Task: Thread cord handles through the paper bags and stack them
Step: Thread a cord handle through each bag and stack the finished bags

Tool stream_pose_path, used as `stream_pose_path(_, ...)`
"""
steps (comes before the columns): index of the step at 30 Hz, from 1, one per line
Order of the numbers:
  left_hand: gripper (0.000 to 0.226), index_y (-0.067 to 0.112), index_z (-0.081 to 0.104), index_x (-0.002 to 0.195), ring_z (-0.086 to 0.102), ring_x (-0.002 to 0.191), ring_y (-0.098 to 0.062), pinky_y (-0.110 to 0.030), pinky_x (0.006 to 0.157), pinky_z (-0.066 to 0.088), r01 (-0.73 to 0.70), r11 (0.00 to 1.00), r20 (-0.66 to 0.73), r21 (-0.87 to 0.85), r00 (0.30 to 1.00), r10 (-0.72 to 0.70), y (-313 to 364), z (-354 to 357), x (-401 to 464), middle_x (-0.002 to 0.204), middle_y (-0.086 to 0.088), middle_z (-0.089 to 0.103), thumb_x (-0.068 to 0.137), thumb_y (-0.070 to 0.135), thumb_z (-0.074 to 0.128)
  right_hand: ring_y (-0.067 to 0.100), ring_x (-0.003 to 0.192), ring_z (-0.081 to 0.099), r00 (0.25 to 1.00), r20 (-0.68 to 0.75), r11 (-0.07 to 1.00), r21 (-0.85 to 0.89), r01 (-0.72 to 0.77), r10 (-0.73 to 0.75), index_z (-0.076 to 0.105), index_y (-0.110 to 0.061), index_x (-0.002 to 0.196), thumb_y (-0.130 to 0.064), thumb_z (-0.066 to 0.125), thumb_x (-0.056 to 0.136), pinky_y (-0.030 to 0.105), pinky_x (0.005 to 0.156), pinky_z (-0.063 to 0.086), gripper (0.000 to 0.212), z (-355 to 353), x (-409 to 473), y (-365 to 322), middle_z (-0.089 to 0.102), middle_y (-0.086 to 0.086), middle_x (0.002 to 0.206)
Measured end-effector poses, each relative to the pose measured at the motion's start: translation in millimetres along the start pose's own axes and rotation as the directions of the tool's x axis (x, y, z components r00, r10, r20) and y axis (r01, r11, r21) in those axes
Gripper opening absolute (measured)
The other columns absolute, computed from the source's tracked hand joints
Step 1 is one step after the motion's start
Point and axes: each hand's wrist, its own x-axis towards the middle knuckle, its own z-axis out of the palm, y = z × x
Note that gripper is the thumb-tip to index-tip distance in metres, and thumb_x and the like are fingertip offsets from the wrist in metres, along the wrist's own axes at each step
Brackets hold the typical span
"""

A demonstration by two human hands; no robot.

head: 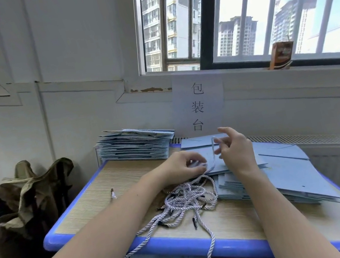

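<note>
Threading is going on at the far middle of the desk (127, 175): the right hand (235, 151) is pinching a white cord (213, 150) between curled fingers and lifting it up off the top paper bag (211, 162), while the left hand (184, 165) is pressing down on that bag's near edge, fingers curled where the cord is meeting the paper. Whether the left fingers are actually gripping the cord or only pinning the bag cannot be told. The cord is running from the right hand down past the left fingertips and on into the cord pile (190, 198) lying just nearer on the desk, with loose ends trailing over the near edge. The bag in hand is lying on the unthreaded stack (286, 176) spread along the right side; the finished stack (135, 146) is sitting at the far left corner. Judging by this, one handle is being drawn through, and the next move is probably calling for feeding the tipped end into the second hole, keeping the bag held flat so the paper is not tearing.
</note>
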Motion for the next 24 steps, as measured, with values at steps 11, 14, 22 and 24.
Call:
stream_pose_path(11, 0.045, 0.017, 0.071, 0.12, 0.057, 0.116, 0.0, -0.011, 0.1, 0.039, 0.016, 0.999, 0.008, -0.039, 1.0, -0.016, -11.0, -6.5, 7.7, 0.128, 0.008, 0.065, 0.08, 0.036, 0.081, 0.002, 0.061, 0.055, 1.0, -0.018, 0.998, -0.062, -0.025, 0.024, 0.067, -0.014, 0.077, -0.038, 0.055, 0.102, 0.008, 0.055, 0.032, 0.038, -6.4, 2.7, -1.1, 0.065, -0.006, 0.065)
stream_pose_path(14, 0.041, 0.012, 0.074, 0.114, 0.058, 0.119, -0.007, -0.025, 0.108, 0.043, 0.037, 0.992, 0.013, -0.121, 0.999, -0.036, -9.9, -6.1, 9.4, 0.133, 0.001, 0.063, 0.08, 0.034, 0.082, 0.005, 0.049, 0.045, 1.0, 0.024, 0.999, -0.031, -0.014, 0.014, 0.071, -0.01, 0.07, -0.043, 0.058, 0.099, 0.012, 0.054, 0.033, 0.046, -5.5, 1.9, -2.5, 0.054, -0.008, 0.053)
stream_pose_path(22, 0.032, 0.025, 0.075, 0.113, 0.056, 0.119, -0.004, -0.029, 0.108, 0.041, 0.014, 0.997, 0.062, -0.081, 0.998, -0.009, -7.7, -10.9, 4.5, 0.13, 0.006, 0.064, 0.085, 0.039, 0.076, 0.003, 0.039, 0.045, 0.971, 0.24, 0.996, -0.08, 0.024, -0.004, 0.075, -0.014, 0.072, -0.047, 0.061, 0.096, 0.015, 0.046, 0.032, 0.043, -5.9, -2.5, -6.6, 0.054, -0.008, 0.046)
stream_pose_path(24, 0.022, 0.022, 0.078, 0.104, 0.061, 0.111, -0.002, -0.029, 0.108, 0.043, -0.003, 0.986, 0.027, -0.168, 1.0, 0.008, -4.9, -10.4, 3.3, 0.118, 0.006, 0.07, 0.083, 0.027, 0.079, -0.001, 0.042, 0.051, 0.962, 0.272, 0.998, -0.063, 0.019, -0.001, 0.074, -0.015, 0.072, -0.044, 0.062, 0.097, 0.015, 0.053, 0.041, 0.04, -4.0, -3.0, -6.5, 0.067, -0.003, 0.057)
